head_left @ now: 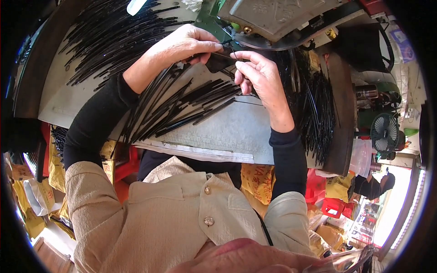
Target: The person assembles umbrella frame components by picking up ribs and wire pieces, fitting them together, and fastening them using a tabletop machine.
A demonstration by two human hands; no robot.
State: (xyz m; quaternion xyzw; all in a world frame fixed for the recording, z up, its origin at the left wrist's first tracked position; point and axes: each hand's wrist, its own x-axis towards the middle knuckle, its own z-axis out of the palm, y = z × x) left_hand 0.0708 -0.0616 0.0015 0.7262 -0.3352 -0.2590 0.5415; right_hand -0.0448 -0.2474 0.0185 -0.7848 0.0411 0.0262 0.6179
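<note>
At the front of the machine, my left hand (189,44) is closed, thumb against fingers, on a thin black wire (234,51). My right hand (260,75) is just to the right, its thumb and forefinger pinched at the wire's other end and the remaining fingers curled. A small dark part of the machine sits behind and below the fingertips and partly hides what they grip. Below both hands, long black strips (195,107) lie loosely fanned over the grey tabletop (248,129).
A green and grey metal machine (277,18) stands beyond my hands. A large pile of black strips (123,38) covers the far left, and a bundle of black wires (316,113) lies at the right edge. A white strip (195,154) runs along the near edge. A fan (385,132) stands at right.
</note>
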